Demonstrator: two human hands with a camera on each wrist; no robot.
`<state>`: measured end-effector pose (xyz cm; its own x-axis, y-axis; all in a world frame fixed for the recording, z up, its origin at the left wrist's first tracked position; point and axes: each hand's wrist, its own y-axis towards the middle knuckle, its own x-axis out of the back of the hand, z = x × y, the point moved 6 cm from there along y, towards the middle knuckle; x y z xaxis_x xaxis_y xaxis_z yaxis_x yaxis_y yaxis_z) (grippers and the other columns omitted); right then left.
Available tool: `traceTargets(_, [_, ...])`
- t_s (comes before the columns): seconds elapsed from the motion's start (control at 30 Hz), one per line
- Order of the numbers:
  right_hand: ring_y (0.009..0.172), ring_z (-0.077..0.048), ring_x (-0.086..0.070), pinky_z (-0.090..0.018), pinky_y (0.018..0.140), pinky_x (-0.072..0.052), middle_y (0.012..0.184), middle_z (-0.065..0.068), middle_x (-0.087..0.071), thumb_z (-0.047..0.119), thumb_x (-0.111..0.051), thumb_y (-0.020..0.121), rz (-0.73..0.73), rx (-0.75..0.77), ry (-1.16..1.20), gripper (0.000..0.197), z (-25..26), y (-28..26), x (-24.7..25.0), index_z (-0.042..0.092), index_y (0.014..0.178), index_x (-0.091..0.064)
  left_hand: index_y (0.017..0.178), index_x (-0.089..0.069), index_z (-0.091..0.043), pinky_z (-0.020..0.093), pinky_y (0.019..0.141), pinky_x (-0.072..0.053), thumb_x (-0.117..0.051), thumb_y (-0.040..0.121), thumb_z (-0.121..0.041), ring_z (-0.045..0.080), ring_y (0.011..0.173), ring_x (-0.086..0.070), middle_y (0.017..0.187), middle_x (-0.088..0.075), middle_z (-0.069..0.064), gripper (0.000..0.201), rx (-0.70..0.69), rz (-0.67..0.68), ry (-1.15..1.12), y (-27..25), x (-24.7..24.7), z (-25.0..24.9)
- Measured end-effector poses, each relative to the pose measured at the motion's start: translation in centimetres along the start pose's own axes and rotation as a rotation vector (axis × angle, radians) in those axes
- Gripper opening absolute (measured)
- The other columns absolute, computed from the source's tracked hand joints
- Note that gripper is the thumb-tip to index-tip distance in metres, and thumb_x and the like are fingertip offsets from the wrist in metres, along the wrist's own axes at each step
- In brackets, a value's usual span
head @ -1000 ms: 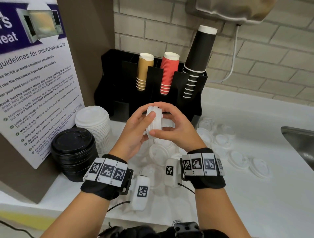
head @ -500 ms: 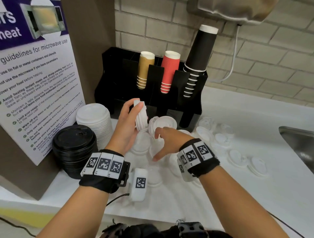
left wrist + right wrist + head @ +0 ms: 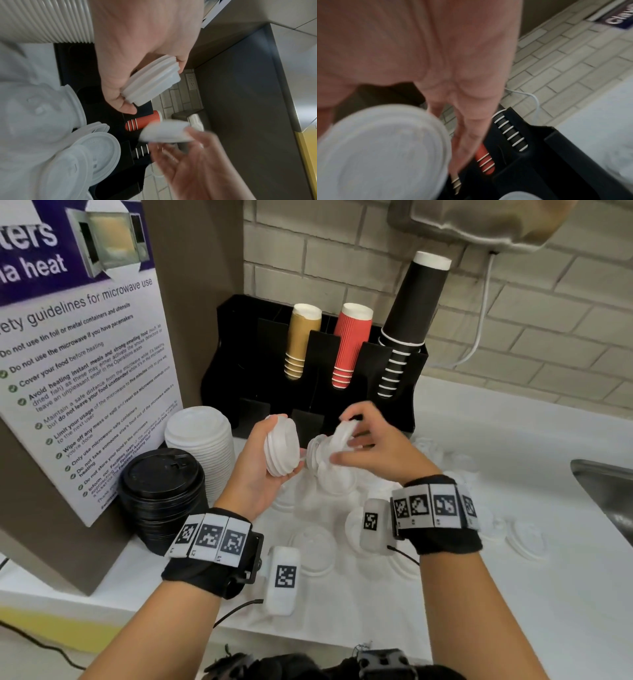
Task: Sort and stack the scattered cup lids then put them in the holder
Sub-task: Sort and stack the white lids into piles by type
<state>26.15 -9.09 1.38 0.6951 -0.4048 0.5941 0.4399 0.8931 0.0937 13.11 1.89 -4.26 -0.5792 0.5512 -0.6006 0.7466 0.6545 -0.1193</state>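
I am holding a short stack of white lids [image 3: 281, 449] on edge in my left hand [image 3: 260, 470], thumb and fingers curled round its rims, the stack nested tight as the left wrist view shows. My right hand [image 3: 373, 448] is pinching a single white lid [image 3: 337, 445] at its rim, tilted, just to the right of that stack and apart from it; the right wrist view is blurred, so I cannot tell exactly how its fingers are lying. I am judging this as the stacking step, mid-way: more loose lids [image 3: 313, 549] are lying on the white counter [image 3: 513, 594] below and to the right of both grips. Next I am expecting to turn the single lid to face the same way as the stack and press it on squarely, rims aligned. Beyond my hands, the black holder [image 3: 246, 364] is standing with its cups; left of my left hand, a tall white lid stack [image 3: 202, 446] and a black lid stack [image 3: 161, 494] are waiting.
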Motion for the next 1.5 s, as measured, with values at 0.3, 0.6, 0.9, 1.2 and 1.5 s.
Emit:
traceTargets(0.3, [0.11, -0.004, -0.056, -0.031, 0.082, -0.05, 0.114, 0.01, -0.062, 0.02, -0.082, 0.073, -0.22, 0.084, 0.284, 0.04, 0.8, -1.2, -4.4, 0.02, 0.091, -0.047, 0.13, -0.058, -0.003, 0.036, 0.089, -0.05, -0.04, 0.1, -0.041, 0.028, 0.114, -0.06, 0.127, -0.062, 0.022, 0.052, 0.047, 0.076, 0.101, -0.7, -1.4, 0.0])
traceTargets(0.6, [0.107, -0.008, -0.055, -0.026, 0.085, -0.053, 0.121, 0.002, -0.053, 0.015, -0.082, 0.072, -0.122, 0.14, 0.234, 0.074, 1.7, -0.6, -5.6, 0.03, 0.135, -0.047, 0.13, -0.057, -0.006, 0.052, 0.103, -0.043, -0.039, 0.1, -0.041, 0.035, 0.121, -0.058, 0.13, -0.06, 0.023, 0.049, 0.02, 0.025, 0.1, -0.6, -1.5, -0.4])
traceTargets(0.9, [0.108, -0.007, -0.056, -0.023, 0.083, -0.054, 0.12, 0.004, -0.054, 0.021, -0.081, 0.074, -0.098, 0.155, 0.276, 0.065, 1.6, 0.0, -5.6, 0.031, 0.129, -0.047, 0.129, -0.055, -0.013, 0.048, 0.092, -0.052, -0.064, 0.081, -0.036, 0.028, 0.11, -0.066, 0.122, -0.064, 0.015, 0.053, -0.032, 0.069, 0.117, -0.1, -1.0, -0.5])
traceTargets(1.2, [0.119, -0.025, -0.045, -0.037, 0.099, -0.043, 0.13, -0.007, -0.044, 0.044, -0.079, 0.071, 0.35, -0.078, -0.596, 0.082, -1.3, 3.1, -9.8, 0.025, 0.141, -0.039, 0.11, -0.053, -0.029, 0.031, 0.071, -0.048, -0.052, 0.096, -0.024, 0.015, 0.095, -0.056, 0.105, -0.055, -0.001, 0.015, -0.169, -0.096, 0.074, 1.0, 1.5, -3.0])
traceTargets(1.5, [0.113, -0.03, -0.045, -0.037, 0.087, -0.048, 0.125, -0.011, -0.035, 0.022, -0.08, 0.072, 0.466, -0.065, -0.782, 0.073, -2.1, 4.3, -12.0, 0.027, 0.135, -0.044, 0.11, -0.051, -0.026, 0.034, 0.071, -0.043, -0.056, 0.084, -0.032, 0.022, 0.097, -0.048, 0.104, -0.048, 0.003, 0.027, -0.193, -0.064, 0.104, 0.1, 1.2, -3.4])
